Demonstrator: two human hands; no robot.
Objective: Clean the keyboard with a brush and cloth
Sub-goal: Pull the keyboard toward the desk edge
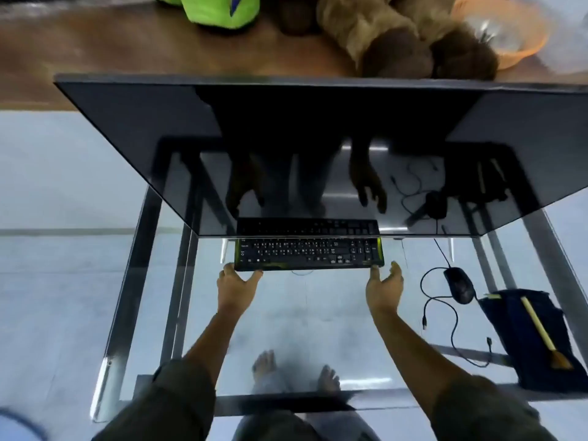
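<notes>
Your left hand (237, 283) has its fingers at the keyboard (308, 253) near-left corner, thumb along the front edge; looks like a light pinch on the edge, not a firm clamp. Your right hand (383, 286) is spread and empty, fingertips just touching the near-right corner. Keyboard lies flat on the glass desk (286, 316), tucked right under the monitor (318, 148) bottom edge, far row half hidden

Brush (541, 332) lies on the dark cloth (528, 342), well apart at the desk's right edge, both untouched

Risks, as I judge them:
- lift or tilt the keyboard here and its far edge hits the monitor; slide it toward you first
- one-sided grip lets it skew on slick glass
- any keyboard cable is hidden; a hard pull could snag it
- mouse (458, 284) and its loose cable (445, 326) sit between keyboard and brush; reaching across could drag them off
- cloth is near the desk's edge; a careless grab tips the brush off
</notes>
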